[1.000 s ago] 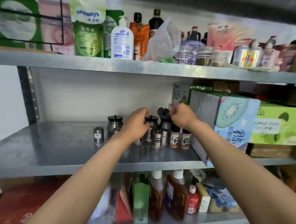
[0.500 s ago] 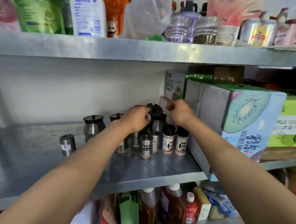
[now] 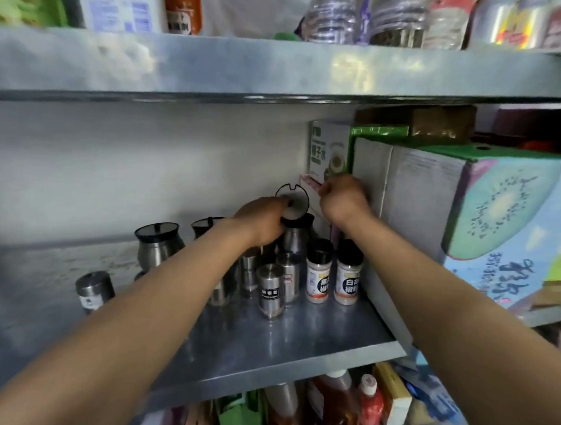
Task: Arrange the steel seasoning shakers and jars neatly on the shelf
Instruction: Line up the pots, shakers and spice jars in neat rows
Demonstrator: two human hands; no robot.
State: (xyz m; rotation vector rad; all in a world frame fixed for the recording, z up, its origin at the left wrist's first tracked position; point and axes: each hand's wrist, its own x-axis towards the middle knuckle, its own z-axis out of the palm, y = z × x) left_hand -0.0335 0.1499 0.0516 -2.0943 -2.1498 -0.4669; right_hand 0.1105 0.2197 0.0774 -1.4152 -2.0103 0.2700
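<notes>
Left hand (image 3: 266, 221) grips raised jar lid (image 3: 292, 201); right hand (image 3: 344, 198) fisted, contents unclear

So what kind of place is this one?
Probably a pantry or small shop's storeroom: bare metal shelves packed with steel shakers, sauce bottles below, and cartons of juice.
</notes>
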